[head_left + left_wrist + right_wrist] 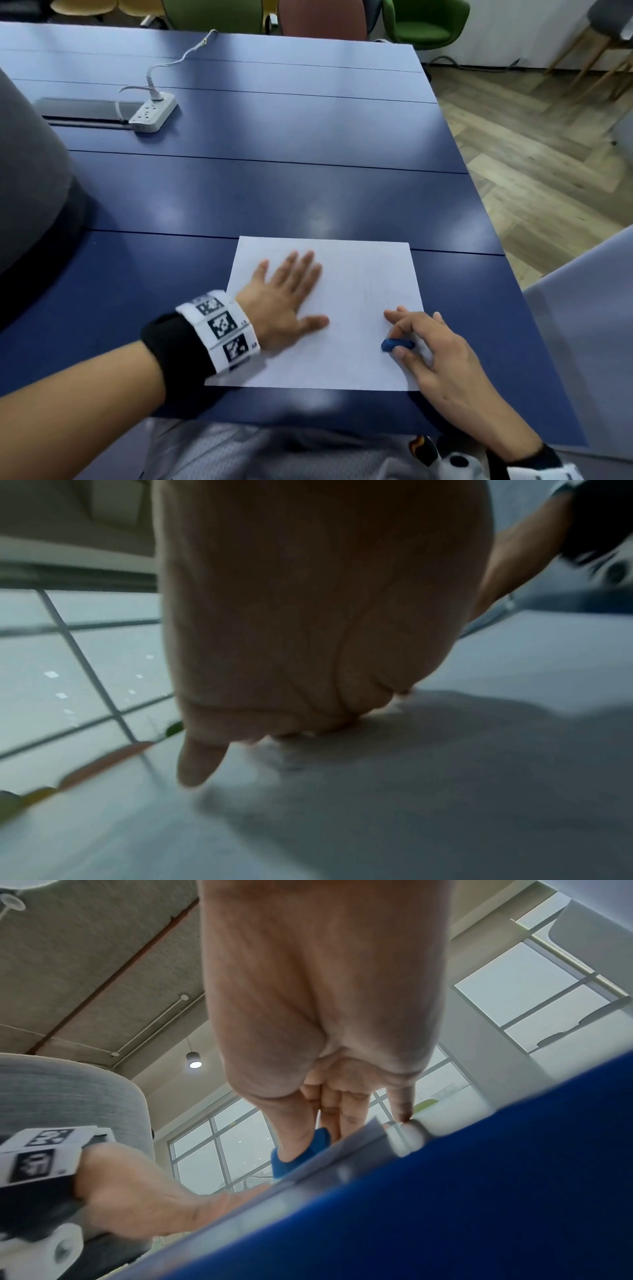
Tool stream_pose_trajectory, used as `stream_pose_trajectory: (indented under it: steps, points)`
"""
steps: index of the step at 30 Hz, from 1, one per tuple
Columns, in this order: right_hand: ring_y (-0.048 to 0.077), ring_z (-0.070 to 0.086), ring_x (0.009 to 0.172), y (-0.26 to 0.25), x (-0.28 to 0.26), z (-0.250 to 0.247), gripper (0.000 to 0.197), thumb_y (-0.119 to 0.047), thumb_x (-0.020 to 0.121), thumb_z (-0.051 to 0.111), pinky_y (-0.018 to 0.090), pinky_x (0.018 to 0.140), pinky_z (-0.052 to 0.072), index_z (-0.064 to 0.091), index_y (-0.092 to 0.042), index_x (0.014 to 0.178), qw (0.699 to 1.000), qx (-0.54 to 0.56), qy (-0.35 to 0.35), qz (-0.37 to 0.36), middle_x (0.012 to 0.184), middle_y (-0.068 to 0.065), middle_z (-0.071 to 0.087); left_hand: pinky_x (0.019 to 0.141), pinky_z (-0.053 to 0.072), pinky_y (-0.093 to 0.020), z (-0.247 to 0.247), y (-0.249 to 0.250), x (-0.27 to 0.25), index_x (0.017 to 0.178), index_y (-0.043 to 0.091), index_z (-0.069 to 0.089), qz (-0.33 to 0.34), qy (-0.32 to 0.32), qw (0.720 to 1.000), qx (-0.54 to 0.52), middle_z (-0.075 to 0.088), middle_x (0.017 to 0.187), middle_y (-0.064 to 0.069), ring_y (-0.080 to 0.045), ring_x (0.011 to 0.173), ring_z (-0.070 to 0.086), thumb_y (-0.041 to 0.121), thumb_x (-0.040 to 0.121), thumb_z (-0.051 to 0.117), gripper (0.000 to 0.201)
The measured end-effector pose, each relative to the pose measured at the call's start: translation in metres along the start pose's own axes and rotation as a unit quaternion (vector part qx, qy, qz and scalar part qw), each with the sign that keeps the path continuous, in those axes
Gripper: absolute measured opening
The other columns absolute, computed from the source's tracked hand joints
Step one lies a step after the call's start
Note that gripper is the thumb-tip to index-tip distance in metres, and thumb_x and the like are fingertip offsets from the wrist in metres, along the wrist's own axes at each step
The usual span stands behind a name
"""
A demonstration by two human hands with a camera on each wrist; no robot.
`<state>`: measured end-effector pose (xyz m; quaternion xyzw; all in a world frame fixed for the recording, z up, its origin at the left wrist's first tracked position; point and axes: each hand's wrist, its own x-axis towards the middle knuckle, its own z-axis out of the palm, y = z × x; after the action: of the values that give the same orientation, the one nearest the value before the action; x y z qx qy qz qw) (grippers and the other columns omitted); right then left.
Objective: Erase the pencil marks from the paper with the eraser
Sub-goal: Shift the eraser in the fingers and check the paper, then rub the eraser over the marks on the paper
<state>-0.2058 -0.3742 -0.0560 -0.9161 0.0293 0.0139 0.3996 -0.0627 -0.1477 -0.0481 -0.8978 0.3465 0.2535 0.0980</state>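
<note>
Your right hand (442,356) pinches a small blue eraser (397,344) between thumb and fingers, its rounded end down on the paper's (359,298) near right part (pencil marks there are too faint to make out). Your left hand (284,301) lies flat, fingers spread, pressing the smooth white sheet onto the matte blue table (274,192). Farther off, a white power strip (153,113) sits by a grey slot.
</note>
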Motion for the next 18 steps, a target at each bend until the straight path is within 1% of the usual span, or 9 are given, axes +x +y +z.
stream_pose_trajectory:
  steps: [2, 4, 7, 9, 11, 12, 13, 15, 18]
  points:
    - [-0.025, 0.036, 0.123, 0.001, 0.001, 0.002, 0.023, -0.010, 0.086, 0.067, 0.024, 0.117, 0.009, 0.056, -0.031, 0.086, 1.000, -0.023, 0.000, -0.007, 0.118, -0.037, 0.052, 0.120, -0.001, -0.051, -0.014, -0.016, 0.003, 0.148, 0.016, -0.027, -0.082, 0.004, 0.997, -0.013, -0.038, 0.153, -0.002, -0.022, 0.145, -0.027, 0.081, 0.081, -0.003, 0.096]
    - [-0.029, 0.034, 0.118, 0.001, 0.002, 0.003, 0.022, -0.012, 0.086, 0.068, 0.027, 0.118, 0.009, 0.057, -0.032, 0.085, 0.999, -0.041, 0.003, -0.009, 0.118, -0.038, 0.050, 0.119, 0.007, -0.055, -0.030, -0.018, 0.003, 0.153, 0.016, -0.019, -0.075, 0.011, 0.996, -0.044, -0.035, 0.156, -0.003, -0.023, 0.146, -0.026, 0.072, 0.091, 0.020, 0.091]
    - [-0.031, 0.035, 0.113, 0.000, 0.002, 0.004, 0.020, -0.014, 0.086, 0.068, 0.035, 0.121, 0.011, 0.059, -0.031, 0.086, 0.999, -0.052, 0.011, -0.003, 0.120, -0.033, 0.053, 0.114, 0.014, -0.066, -0.040, -0.002, -0.002, 0.152, 0.035, -0.016, 0.007, -0.014, 0.995, -0.100, -0.036, 0.155, 0.002, -0.022, 0.146, -0.026, 0.079, 0.080, 0.045, 0.105]
    - [-0.025, 0.041, 0.112, -0.004, 0.003, 0.002, 0.016, -0.017, 0.086, 0.068, 0.040, 0.121, 0.013, 0.060, -0.031, 0.088, 0.997, -0.074, 0.008, 0.002, 0.121, -0.029, 0.053, 0.109, 0.012, -0.072, -0.035, 0.009, -0.003, 0.151, 0.040, -0.017, 0.032, -0.040, 0.995, -0.087, -0.036, 0.156, 0.001, -0.025, 0.146, -0.026, 0.082, 0.067, 0.060, 0.121]
    - [-0.008, 0.047, 0.111, -0.012, 0.008, 0.000, 0.010, -0.023, 0.086, 0.067, 0.044, 0.117, 0.017, 0.063, -0.032, 0.090, 0.992, -0.129, 0.002, 0.000, 0.118, -0.022, 0.053, 0.106, 0.010, -0.076, -0.029, 0.015, -0.001, 0.150, 0.040, -0.019, 0.030, -0.043, 0.997, -0.061, -0.035, 0.156, 0.000, -0.028, 0.145, -0.026, 0.081, 0.059, 0.068, 0.132]
    - [0.003, 0.048, 0.107, -0.018, 0.012, -0.001, 0.009, -0.027, 0.085, 0.068, 0.046, 0.114, 0.022, 0.065, -0.033, 0.091, 0.986, -0.166, -0.001, -0.008, 0.113, -0.018, 0.053, 0.105, 0.011, -0.077, -0.027, 0.016, 0.000, 0.150, 0.040, -0.019, 0.026, -0.039, 0.997, -0.054, -0.034, 0.156, 0.000, -0.029, 0.146, -0.026, 0.081, 0.057, 0.070, 0.135]
    - [0.008, 0.045, 0.101, -0.024, 0.017, -0.003, 0.008, -0.031, 0.085, 0.068, 0.045, 0.110, 0.027, 0.066, -0.034, 0.092, 0.980, -0.198, -0.007, -0.018, 0.106, -0.017, 0.052, 0.104, 0.012, -0.077, -0.027, 0.017, 0.000, 0.150, 0.040, -0.019, 0.024, -0.036, 0.998, -0.050, -0.034, 0.157, 0.000, -0.029, 0.146, -0.025, 0.081, 0.055, 0.071, 0.137]
    - [0.007, 0.041, 0.096, -0.037, 0.029, -0.005, 0.009, -0.037, 0.088, 0.064, 0.040, 0.106, 0.028, 0.064, -0.036, 0.096, 0.972, -0.232, -0.041, -0.028, 0.098, -0.018, 0.054, 0.103, 0.015, -0.076, -0.026, 0.017, 0.000, 0.150, 0.040, -0.020, 0.021, -0.032, 0.998, -0.044, -0.033, 0.157, -0.001, -0.030, 0.147, -0.023, 0.082, 0.052, 0.071, 0.140]
    - [0.008, 0.046, 0.101, -0.050, 0.047, -0.007, 0.011, -0.041, 0.090, 0.059, 0.039, 0.103, 0.030, 0.062, -0.034, 0.098, 0.963, -0.255, -0.075, -0.040, 0.095, -0.015, 0.062, 0.103, 0.016, -0.076, -0.023, 0.016, 0.000, 0.149, 0.040, -0.020, 0.019, -0.029, 0.999, -0.039, -0.033, 0.157, -0.002, -0.031, 0.146, -0.023, 0.082, 0.050, 0.072, 0.142]
